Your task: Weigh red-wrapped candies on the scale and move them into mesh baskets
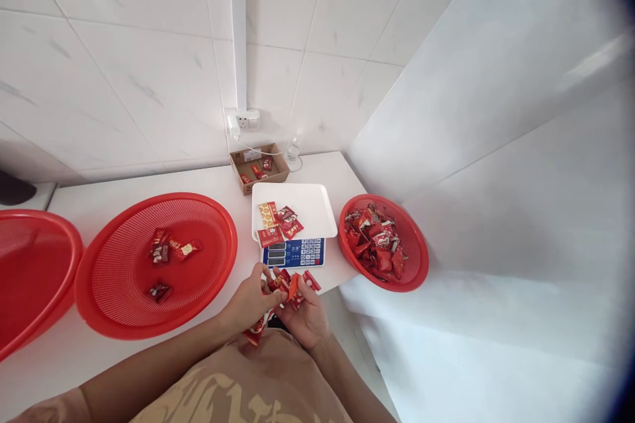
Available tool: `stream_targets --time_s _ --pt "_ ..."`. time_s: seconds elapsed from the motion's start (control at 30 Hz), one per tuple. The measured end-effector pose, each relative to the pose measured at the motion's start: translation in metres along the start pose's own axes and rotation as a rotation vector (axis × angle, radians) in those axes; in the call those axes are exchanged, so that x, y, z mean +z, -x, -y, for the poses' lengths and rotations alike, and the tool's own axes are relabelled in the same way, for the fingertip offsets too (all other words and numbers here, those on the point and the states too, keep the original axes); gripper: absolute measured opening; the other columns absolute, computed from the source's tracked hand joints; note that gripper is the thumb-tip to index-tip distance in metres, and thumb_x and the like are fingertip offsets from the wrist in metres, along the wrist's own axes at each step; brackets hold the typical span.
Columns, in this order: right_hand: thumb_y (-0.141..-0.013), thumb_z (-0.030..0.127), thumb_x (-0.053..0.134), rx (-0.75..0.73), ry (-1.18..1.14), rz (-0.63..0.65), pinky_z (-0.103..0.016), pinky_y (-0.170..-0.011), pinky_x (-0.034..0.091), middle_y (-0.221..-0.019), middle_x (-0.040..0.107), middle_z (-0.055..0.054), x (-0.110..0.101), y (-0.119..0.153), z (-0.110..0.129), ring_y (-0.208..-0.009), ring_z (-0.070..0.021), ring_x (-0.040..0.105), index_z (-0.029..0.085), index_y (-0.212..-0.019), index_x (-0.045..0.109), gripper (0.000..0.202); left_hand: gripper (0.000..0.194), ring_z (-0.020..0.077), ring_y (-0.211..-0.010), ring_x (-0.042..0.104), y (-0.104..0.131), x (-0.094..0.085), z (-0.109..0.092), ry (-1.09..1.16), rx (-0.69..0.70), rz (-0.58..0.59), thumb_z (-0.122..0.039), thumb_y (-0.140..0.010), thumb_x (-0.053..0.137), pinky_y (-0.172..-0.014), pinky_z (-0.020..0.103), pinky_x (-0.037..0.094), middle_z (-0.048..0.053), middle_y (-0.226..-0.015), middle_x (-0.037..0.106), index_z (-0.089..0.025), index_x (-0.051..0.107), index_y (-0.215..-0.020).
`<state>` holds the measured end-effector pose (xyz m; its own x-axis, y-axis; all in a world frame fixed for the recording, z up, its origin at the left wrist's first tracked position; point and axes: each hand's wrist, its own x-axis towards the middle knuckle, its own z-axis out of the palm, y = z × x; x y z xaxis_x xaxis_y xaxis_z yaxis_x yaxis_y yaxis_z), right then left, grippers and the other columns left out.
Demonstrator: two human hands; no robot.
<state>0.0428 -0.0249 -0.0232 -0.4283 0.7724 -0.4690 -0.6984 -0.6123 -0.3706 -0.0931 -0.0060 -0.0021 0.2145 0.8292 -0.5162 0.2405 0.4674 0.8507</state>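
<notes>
My left hand (251, 301) and my right hand (308, 318) meet in front of my body, just below the scale's keypad (300, 253). Both are closed on small red packets (297, 287), one of them more orange. Another red and white packet (255, 329) hangs beneath my left hand. On the scale's white tray (312, 205) several packets (282, 221) lie at the left side, one with a yellowish pattern. A red basket (225, 264) to the left holds a few packets (186, 249). The red basket (421, 258) to the right is heaped with packets (381, 238).
Behind the scale stands a small cardboard box (265, 185) with a few packets in it. A clear object (293, 148) and a white cable sit near the wall socket (247, 120). Another red container (34, 277) is at the far left. Walls rise behind and at the right.
</notes>
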Motion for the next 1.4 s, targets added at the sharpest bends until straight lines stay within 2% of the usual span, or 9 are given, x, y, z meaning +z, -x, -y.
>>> stream_targets --time_s 0.23,0.4,0.53,0.63,0.77,0.87,0.93,1.13,1.4 --pt "-0.07 0.047 0.068 0.011 0.003 -0.038 -0.044 -0.079 0.049 -0.104 0.066 -0.007 -0.002 0.01 0.006 -0.097 -0.0229 0.059 0.022 -0.101 0.064 0.04 0.055 0.0104 -0.053 0.049 0.001 -0.006 0.011 -0.061 0.045 -0.038 -0.045 -0.063 0.068 -0.052 0.022 0.038 -0.006 -0.072 0.051 -0.025 0.043 -0.108" --pt "-0.07 0.043 0.07 -0.116 -0.03 -0.193 -0.033 -0.071 0.051 -0.102 0.066 -0.002 0.003 0.002 0.01 -0.097 -0.0193 0.059 0.024 -0.091 0.063 0.029 0.078 0.0095 -0.054 0.051 0.003 0.004 0.004 -0.001 -0.018 0.054 -0.041 -0.061 0.071 -0.057 0.023 0.04 -0.004 -0.082 0.053 -0.025 0.035 -0.128" --pt "-0.071 0.043 0.069 -0.086 -0.042 -0.305 -0.02 -0.049 0.044 -0.079 0.065 0.0 0.007 -0.008 0.007 -0.057 -0.0087 0.055 0.021 -0.089 0.063 0.029 0.089 0.01 -0.064 0.055 0.01 0.015 -0.003 0.175 -0.074 0.125 -0.042 -0.063 0.072 -0.067 0.025 0.045 0.002 -0.1 0.054 -0.028 0.024 -0.137" --pt "-0.07 0.045 0.069 -0.052 -0.052 -0.324 -0.018 -0.043 0.038 -0.066 0.061 0.002 0.007 -0.013 0.004 -0.045 -0.006 0.046 0.019 -0.087 0.062 0.032 0.086 0.0125 -0.074 0.059 0.013 0.019 0.001 0.304 -0.095 0.167 -0.047 -0.065 0.071 -0.071 0.026 0.046 0.006 -0.107 0.054 -0.027 0.027 -0.135" --pt "-0.067 0.043 0.071 -0.111 -0.095 -0.344 -0.019 -0.044 0.041 -0.076 0.065 0.001 0.002 -0.014 0.006 -0.053 -0.0079 0.052 0.02 -0.081 0.061 0.028 0.057 0.0115 -0.062 0.058 0.015 0.013 0.014 0.484 -0.234 0.229 -0.053 -0.074 0.058 -0.056 0.022 0.043 0.003 -0.086 0.062 -0.02 0.043 -0.118" --pt "-0.068 0.038 0.072 -0.092 -0.135 -0.346 -0.015 -0.039 0.036 -0.084 0.066 0.0 -0.002 -0.011 0.015 -0.056 -0.0064 0.053 0.021 -0.079 0.059 0.024 0.04 0.0099 -0.054 0.054 0.018 -0.003 0.019 0.642 -0.423 0.275 -0.036 -0.073 0.059 -0.051 0.023 0.04 0.002 -0.084 0.063 -0.02 0.047 -0.108" --pt "-0.07 0.037 0.072 -0.052 -0.151 -0.324 -0.012 -0.038 0.035 -0.087 0.066 0.0 -0.003 -0.008 0.021 -0.058 -0.0055 0.053 0.021 -0.08 0.059 0.023 0.045 0.0103 -0.062 0.058 0.021 -0.017 0.016 0.757 -0.459 0.27 -0.015 -0.064 0.06 -0.056 0.023 0.043 0.003 -0.095 0.063 -0.021 0.048 -0.107" --pt "-0.07 0.038 0.072 0.065 -0.099 -0.242 -0.01 -0.039 0.039 -0.096 0.066 -0.005 -0.004 0.001 0.027 -0.064 -0.006 0.057 0.018 -0.083 0.061 0.026 0.054 0.0115 -0.079 0.06 0.018 -0.039 -0.006 0.823 -0.246 0.119 0.004 -0.055 0.055 -0.078 0.026 0.046 0.002 -0.09 0.062 -0.02 0.052 -0.103" --pt "-0.065 0.039 0.076 0.124 0.167 -0.258 -0.01 -0.034 0.033 -0.071 0.065 -0.003 0.003 0.006 0.013 -0.054 -0.0067 0.057 0.015 -0.081 0.062 0.032 0.037 0.0163 -0.084 0.059 0.009 -0.023 0.0 0.415 0.071 -0.004 -0.023 -0.067 0.068 -0.08 0.03 0.045 0.003 -0.093 0.064 -0.02 0.056 -0.102"
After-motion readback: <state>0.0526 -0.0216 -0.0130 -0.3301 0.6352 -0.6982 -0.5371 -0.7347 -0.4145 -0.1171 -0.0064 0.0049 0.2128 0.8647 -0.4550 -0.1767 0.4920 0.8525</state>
